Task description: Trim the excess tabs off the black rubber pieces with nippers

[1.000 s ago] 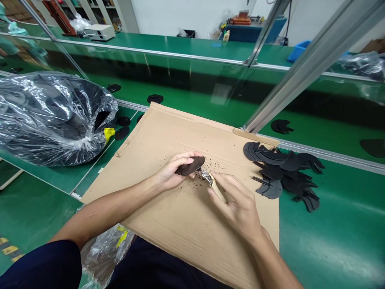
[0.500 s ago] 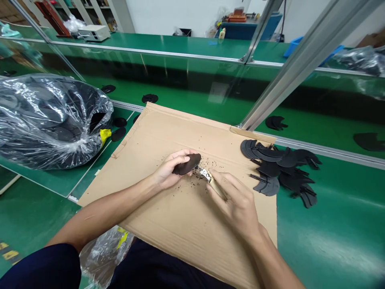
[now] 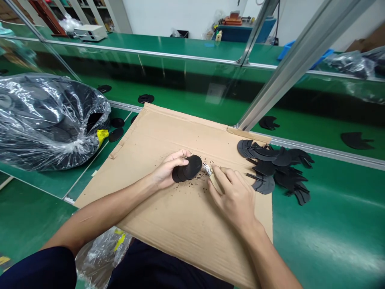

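Observation:
My left hand (image 3: 165,171) pinches a flat black rounded part (image 3: 192,167) between thumb and fingers, with its broad face turned up and another black layer showing beneath. Close by on the right, my right hand (image 3: 234,196) is wrapped round a pair of nippers (image 3: 208,170) with a shiny metal head and cream handles. The nippers' tip is right by the part's edge; whether it touches is too small to tell. Small black scraps (image 3: 201,176) lie scattered under both hands on the cardboard sheet (image 3: 168,224).
A heap of black curved parts (image 3: 270,160) overlaps the cardboard's right edge. At left lies a large clear plastic bag (image 3: 51,124) full of black discs, with loose black discs (image 3: 116,135) beside it. A metal post (image 3: 279,76) rises behind the cardboard from the green bench (image 3: 325,233).
My left hand has tilted the black part so more of its face shows. The nippers have drawn slightly right, away from its edge. The whole view has shifted a little.

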{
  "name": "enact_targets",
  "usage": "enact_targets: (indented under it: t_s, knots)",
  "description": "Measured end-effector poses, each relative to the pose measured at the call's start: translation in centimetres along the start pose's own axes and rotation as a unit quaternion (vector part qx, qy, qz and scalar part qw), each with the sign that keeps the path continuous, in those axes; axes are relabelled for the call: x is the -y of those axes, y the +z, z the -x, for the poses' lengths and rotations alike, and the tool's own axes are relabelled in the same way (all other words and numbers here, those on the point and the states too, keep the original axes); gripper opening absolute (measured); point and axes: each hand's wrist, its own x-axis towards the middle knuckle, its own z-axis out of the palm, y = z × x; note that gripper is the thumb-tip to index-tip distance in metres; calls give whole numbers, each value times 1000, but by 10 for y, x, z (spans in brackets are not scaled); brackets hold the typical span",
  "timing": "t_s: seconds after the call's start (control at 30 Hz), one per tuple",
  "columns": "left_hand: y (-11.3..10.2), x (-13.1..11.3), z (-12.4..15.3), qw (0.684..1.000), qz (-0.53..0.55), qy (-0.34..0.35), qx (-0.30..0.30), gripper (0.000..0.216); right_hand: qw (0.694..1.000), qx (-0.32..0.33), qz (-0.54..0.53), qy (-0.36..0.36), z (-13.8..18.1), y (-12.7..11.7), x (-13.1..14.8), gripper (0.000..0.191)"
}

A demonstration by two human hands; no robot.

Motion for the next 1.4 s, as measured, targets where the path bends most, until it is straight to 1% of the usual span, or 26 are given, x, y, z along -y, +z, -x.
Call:
enact_targets:
  t_s: [0.07,0.23,0.4,0.53,0.63,0.8,0.97,1.1,1.23,1.4]
  knots:
    - [0,0,1,1000,-12,-5,5,31,1000,7,13,-6,0,0,0,30]
    - [-4,0,-3,999,-20,32,-29,26,1000,7,15,0,0,0,0,29]
    - [-6,1,-6,999,8,38,-37,27,1000,5,6,9,0,-1,0,30]
    - [-3,-1,-6,996,34,72,-41,21,1000,2,1,0,1,-1,1,30]
    - [-1,-4,-6,994,53,84,-35,24,1000,-4,-14,-8,0,-1,1,30]
    - [-1,-4,-3,996,89,18,-18,40,999,-24,-45,-20,-1,-1,2,30]
    - [-1,1,0,995,95,-16,10,31,997,-32,-58,-39,0,-3,7,30]
    - [2,4,2,994,104,-37,19,28,997,-30,-51,-40,1,-1,8,31]
    - [3,6,4,992,116,-47,11,26,998,-26,-45,-42,1,1,5,30]
    - [4,7,5,990,127,-67,-4,20,998,-37,-5,-57,0,-1,3,28]
